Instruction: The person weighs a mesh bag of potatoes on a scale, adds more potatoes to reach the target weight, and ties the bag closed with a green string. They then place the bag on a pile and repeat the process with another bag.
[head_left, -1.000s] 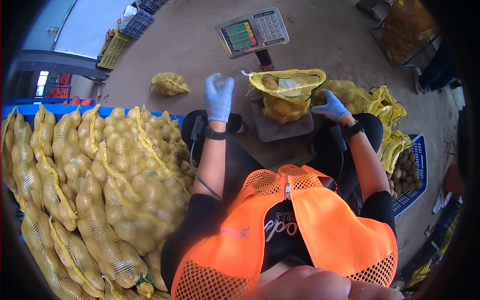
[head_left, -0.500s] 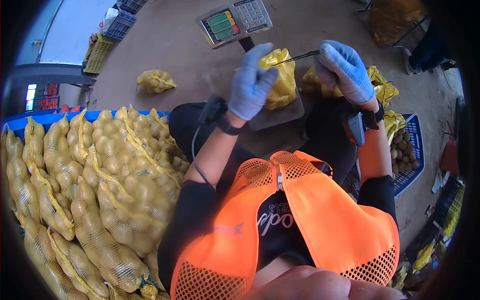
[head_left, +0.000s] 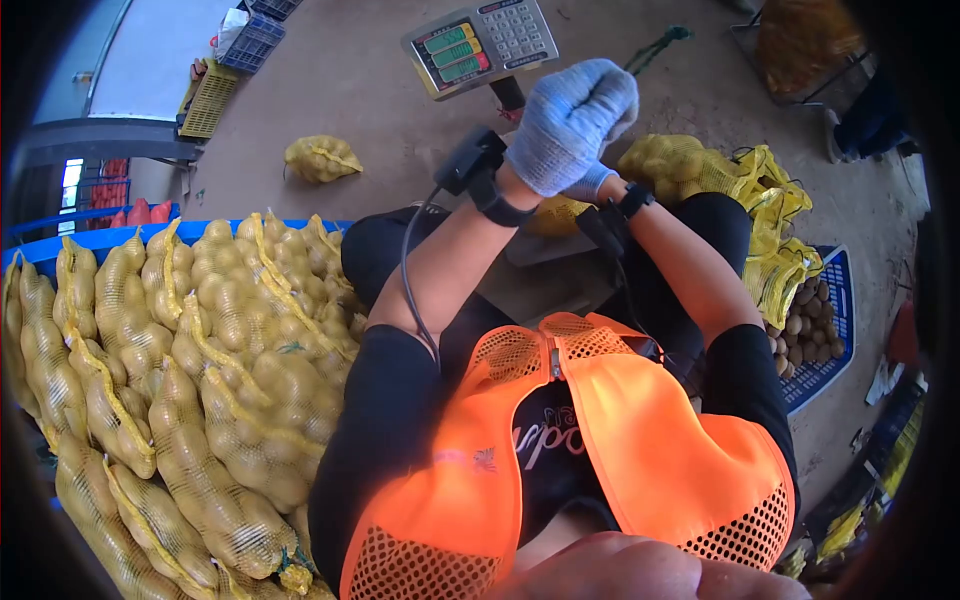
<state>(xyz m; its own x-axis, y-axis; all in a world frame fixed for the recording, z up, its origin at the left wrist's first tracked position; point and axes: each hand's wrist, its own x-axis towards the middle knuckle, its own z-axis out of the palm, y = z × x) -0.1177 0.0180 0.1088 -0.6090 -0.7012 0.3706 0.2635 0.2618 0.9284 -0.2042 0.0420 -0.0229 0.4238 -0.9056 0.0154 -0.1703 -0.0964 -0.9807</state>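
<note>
My left hand (head_left: pixel 568 125), in a pale blue-grey knit glove, is closed in a fist above the scale. A dark green string (head_left: pixel 655 50) sticks out past the fist to the upper right, its end loose. My right hand (head_left: pixel 588 184), gloved too, is crossed beneath the left one; its fingers are hidden. Under both hands a yellow mesh bag (head_left: pixel 556 217) rests on the scale's platform (head_left: pixel 545 247), mostly covered by my hands and wrists. The scale's display and keypad (head_left: pixel 482 45) stand beyond it.
Filled mesh bags of potatoes (head_left: pixel 240 370) are piled at my left along a blue edge. One small bag (head_left: pixel 321 158) lies on the floor. More yellow bags (head_left: pixel 690 170) and a blue crate (head_left: pixel 835 330) of loose potatoes are at my right. A person's leg (head_left: pixel 870 115) shows upper right.
My hands were apart with the dark string stretched between them; now they are crossed together over the bag. The string's end has swung out to the upper right.
</note>
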